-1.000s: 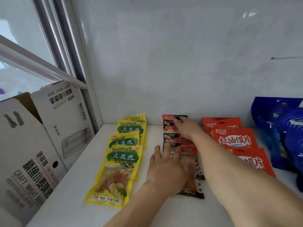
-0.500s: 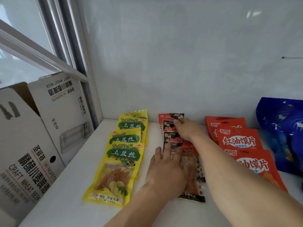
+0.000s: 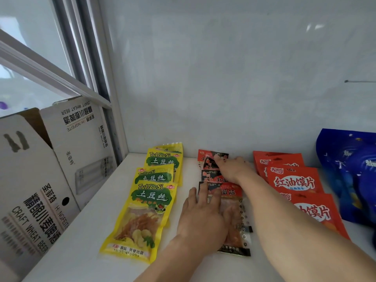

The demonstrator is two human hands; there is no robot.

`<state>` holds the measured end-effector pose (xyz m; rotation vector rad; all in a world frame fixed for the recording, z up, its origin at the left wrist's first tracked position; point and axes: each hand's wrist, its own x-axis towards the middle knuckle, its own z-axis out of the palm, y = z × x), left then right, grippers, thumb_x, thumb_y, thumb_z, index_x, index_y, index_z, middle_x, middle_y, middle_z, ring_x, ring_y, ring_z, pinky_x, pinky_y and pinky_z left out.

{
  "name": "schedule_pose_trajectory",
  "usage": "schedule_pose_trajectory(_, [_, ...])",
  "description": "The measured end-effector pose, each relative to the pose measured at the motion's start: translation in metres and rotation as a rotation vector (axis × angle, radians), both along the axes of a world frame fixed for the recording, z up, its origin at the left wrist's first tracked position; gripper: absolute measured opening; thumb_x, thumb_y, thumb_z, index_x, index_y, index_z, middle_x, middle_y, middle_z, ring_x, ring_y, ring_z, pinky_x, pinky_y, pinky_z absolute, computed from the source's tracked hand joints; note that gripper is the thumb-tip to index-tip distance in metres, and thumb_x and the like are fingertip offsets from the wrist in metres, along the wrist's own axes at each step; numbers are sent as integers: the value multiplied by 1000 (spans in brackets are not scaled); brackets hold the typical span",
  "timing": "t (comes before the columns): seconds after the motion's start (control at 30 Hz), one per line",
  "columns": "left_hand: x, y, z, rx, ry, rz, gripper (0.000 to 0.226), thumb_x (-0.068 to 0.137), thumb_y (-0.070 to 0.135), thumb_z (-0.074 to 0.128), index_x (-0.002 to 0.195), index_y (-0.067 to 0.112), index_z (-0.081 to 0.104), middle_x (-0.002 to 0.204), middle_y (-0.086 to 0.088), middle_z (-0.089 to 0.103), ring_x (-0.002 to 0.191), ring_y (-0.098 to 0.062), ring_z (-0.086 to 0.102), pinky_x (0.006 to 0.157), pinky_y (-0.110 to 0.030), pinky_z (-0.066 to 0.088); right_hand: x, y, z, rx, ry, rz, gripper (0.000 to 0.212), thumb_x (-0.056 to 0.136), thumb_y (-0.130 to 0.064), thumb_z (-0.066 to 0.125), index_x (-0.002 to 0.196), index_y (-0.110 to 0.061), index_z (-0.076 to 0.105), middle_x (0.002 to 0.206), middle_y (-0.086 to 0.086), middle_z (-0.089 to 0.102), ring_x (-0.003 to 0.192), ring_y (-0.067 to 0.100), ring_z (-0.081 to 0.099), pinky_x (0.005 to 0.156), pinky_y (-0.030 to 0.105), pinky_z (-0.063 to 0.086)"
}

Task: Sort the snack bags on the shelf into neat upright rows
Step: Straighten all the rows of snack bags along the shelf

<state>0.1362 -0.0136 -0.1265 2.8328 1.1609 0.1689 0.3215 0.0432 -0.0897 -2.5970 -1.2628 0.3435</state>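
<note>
On the white shelf point(image 3: 97, 237) lie overlapping rows of snack bags. Several yellow potato-strip bags point(image 3: 142, 216) form the left row. A middle row of red-and-black bags point(image 3: 234, 239) runs back to the wall. My left hand point(image 3: 203, 216) presses flat on the front red-and-black bag, fingers straight. My right hand point(image 3: 234, 169) reaches to the back of that row, its fingertips touching the rear red-and-black bags point(image 3: 211, 157). Orange-red bags point(image 3: 295, 182) form a third row on the right.
A white cardboard beer box point(image 3: 36, 190) stands open at the left, beside a metal window frame point(image 3: 97, 78). Dark blue bags point(image 3: 354, 176) stand at the far right. The pale back wall point(image 3: 223, 78) closes the shelf behind the rows.
Both hands stay on the middle row. My right hand's fingertips have slid slightly over the rear red-and-black bags; the view has shifted a little.
</note>
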Motion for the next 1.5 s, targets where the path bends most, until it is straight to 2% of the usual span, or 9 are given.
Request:
schedule_pose_trajectory(0.17, [-1,-1,3,-53,-37,20,67,101,60,16,159,27,11,168,-8,3,152,-36,5,124,-45,9,6,-3,-1,21,6,-9,80,95,-67,3,151,-22,39,150,17,42,140,36,34,114,51,29])
schedule_pose_trajectory(0.33, [1,-2,9,-126,-121,30,67,99,63,22,158,31,14,168,-3,4,152,-34,6,122,-46,14,6,-8,4,294,133,4,52,103,-48,21,135,-17,49,130,17,56,118,37,53,98,50,46])
schedule_pose_trajectory(0.43, [5,5,19,-204,-231,72,72,97,63,31,157,26,14,166,-3,9,151,-31,12,121,-45,19,7,-9,5,368,226,-2,52,104,-45,22,139,-15,45,137,16,52,123,36,52,100,48,46])
schedule_pose_trajectory(0.63, [48,53,55,-576,-581,271,53,94,35,51,138,6,45,136,-17,51,129,-37,47,109,-50,40,11,-11,3,530,365,-46,64,104,-52,25,145,-6,41,148,15,47,134,32,46,105,39,37])
schedule_pose_trajectory(0.73, [61,73,68,-676,-577,334,44,93,27,49,131,3,48,131,-21,58,122,-39,54,106,-47,43,10,-13,1,572,441,-60,64,103,-54,25,144,-9,43,145,13,51,131,31,48,106,41,38])
schedule_pose_trajectory(0.9, [64,85,70,-617,-443,314,17,94,26,46,106,13,48,128,-18,59,119,-37,56,105,-43,44,8,-15,-2,568,495,-47,60,104,-49,25,152,-14,31,155,11,38,137,32,43,110,45,38])
schedule_pose_trajectory(1.0, [64,88,64,-669,-522,340,42,85,33,45,120,9,51,125,-16,61,117,-36,57,102,-44,48,6,-15,-4,590,561,-88,59,103,-52,28,152,-20,33,147,12,48,129,32,50,106,45,43])
schedule_pose_trajectory(1.2, [65,96,64,-680,-572,364,50,95,33,50,136,6,41,131,-21,59,119,-38,57,100,-43,49,-1,-14,1,550,448,-27,49,106,-42,26,139,-15,50,137,13,57,126,32,52,110,49,37])
schedule_pose_trajectory(1.5, [35,51,57,-88,-260,140,57,104,36,34,153,8,24,158,-13,27,145,-36,25,118,-48,24,-3,-10,1,412,221,30,42,105,-28,27,120,-8,62,128,16,61,120,34,52,105,49,39])
